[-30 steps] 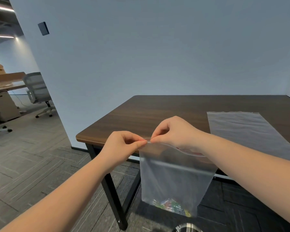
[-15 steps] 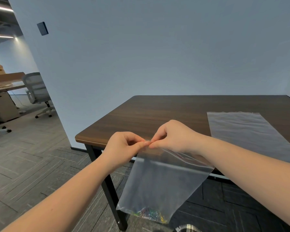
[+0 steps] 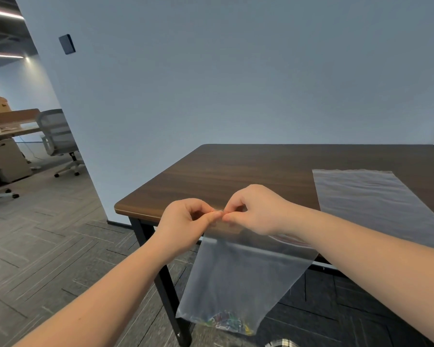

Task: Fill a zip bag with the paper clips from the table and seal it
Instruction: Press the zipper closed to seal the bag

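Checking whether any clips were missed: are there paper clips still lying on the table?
No, the table shows only a flat plastic sheet; the paper clips sit inside the hanging bag.

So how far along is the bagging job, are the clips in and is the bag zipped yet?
Done: the coloured paper clips lie at the bottom of the zip bag, and none show on the table. In hand: the left hand and right hand pinch the bag's top edge at one corner, in the air. Left: pressing the strip shut along its length; I can't tell how much is sealed. A second bag lies flat on the table.
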The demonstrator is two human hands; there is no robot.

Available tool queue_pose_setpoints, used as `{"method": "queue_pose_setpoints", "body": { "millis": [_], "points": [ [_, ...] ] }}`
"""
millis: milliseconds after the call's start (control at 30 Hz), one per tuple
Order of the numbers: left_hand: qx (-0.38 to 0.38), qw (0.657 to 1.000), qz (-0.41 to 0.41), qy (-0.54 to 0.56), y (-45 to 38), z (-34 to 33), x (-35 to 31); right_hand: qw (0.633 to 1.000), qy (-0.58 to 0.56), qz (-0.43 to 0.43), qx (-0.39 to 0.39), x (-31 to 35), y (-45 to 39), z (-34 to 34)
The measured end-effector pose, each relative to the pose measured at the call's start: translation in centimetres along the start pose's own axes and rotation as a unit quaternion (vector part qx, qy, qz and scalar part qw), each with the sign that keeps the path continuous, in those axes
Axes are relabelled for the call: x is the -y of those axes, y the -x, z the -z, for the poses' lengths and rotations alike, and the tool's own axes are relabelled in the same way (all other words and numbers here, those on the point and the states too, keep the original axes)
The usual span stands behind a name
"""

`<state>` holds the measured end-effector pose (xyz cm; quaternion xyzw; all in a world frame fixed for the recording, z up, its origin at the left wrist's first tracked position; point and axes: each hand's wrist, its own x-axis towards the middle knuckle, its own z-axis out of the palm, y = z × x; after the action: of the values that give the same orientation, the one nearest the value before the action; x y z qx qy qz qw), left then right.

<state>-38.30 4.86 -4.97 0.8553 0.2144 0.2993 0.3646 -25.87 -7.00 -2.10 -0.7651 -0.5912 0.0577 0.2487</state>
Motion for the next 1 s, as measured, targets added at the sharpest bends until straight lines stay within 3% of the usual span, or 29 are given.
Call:
{"method": "queue_pose_setpoints", "body": {
  "millis": [300,633,1000],
  "points": [
    [-0.026,1.0,0.001,-0.006,-0.3,-0.3,-0.6,0.999,0.035,0.011,-0.016,-0.5,0.0,0.1],
    [-0.062,0.998,0.002,0.003,-0.1,-0.3,-1.8,0.979,0.178,0.073,-0.072,-2.8,2.0,1.0],
    [-0.094,0.995,0.016,0.013,-0.2,1.2,-1.6,0.969,0.217,0.068,-0.102,-4.7,4.3,2.0]
  ]
}}
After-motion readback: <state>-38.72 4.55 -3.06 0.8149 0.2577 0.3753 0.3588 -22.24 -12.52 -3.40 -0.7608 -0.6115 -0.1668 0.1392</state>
